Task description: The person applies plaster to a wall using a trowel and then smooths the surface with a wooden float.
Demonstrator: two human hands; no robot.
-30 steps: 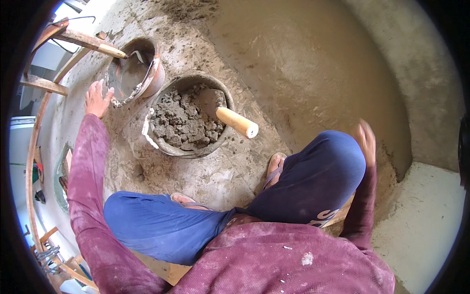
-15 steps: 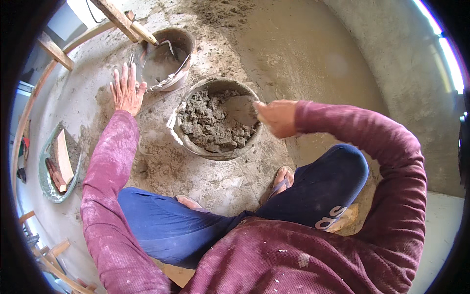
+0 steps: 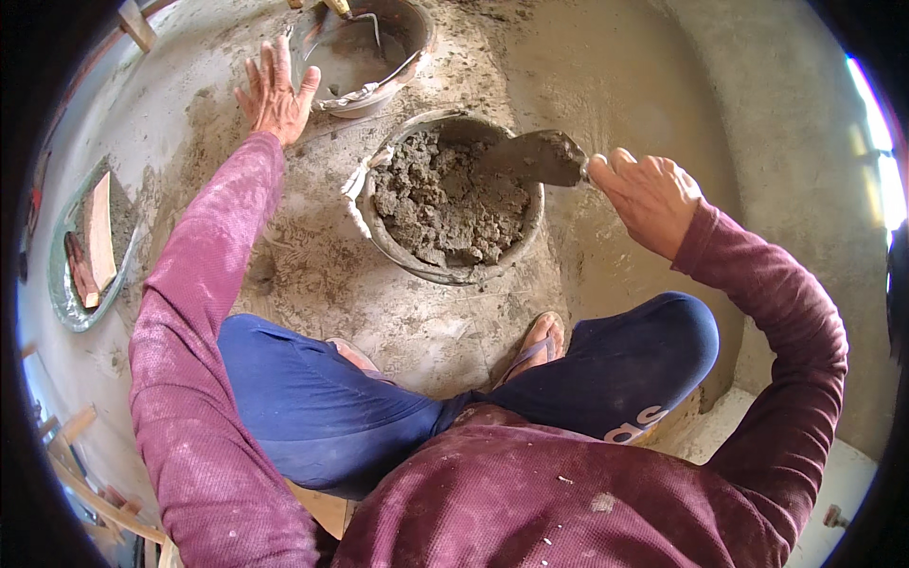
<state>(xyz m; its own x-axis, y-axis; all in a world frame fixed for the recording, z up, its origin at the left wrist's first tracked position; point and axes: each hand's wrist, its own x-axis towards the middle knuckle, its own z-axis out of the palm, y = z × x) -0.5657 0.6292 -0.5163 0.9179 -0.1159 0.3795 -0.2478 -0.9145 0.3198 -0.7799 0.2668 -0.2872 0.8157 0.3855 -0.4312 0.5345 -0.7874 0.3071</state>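
My right hand (image 3: 649,197) is closed round the handle of a trowel (image 3: 540,159). The grey, mortar-smeared blade reaches over the right rim of a round bucket (image 3: 383,241), its tip against the mortar. Lumpy grey mortar (image 3: 445,204) fills much of that bucket. My left hand (image 3: 277,93) is stretched out with fingers spread, holding nothing. It is beside a second bucket (image 3: 417,66), which has greyish liquid in it and a tool with a bent metal shank and yellowish handle (image 3: 365,17) across its rim. Whether my left fingertips touch that bucket I cannot tell.
A greenish tray (image 3: 78,317) with a pale wood piece (image 3: 98,227) and a brown one (image 3: 82,270) lies at the left. Smooth wet-looking mortar (image 3: 625,104) covers the floor at the right, beside a grey wall (image 3: 767,123). Wooden timbers (image 3: 104,506) stand lower left.
My right hand has moved right and slightly up, drawing the trowel blade across the bucket's rim. My left hand stays spread beside the second bucket. The whole view has shifted a little.
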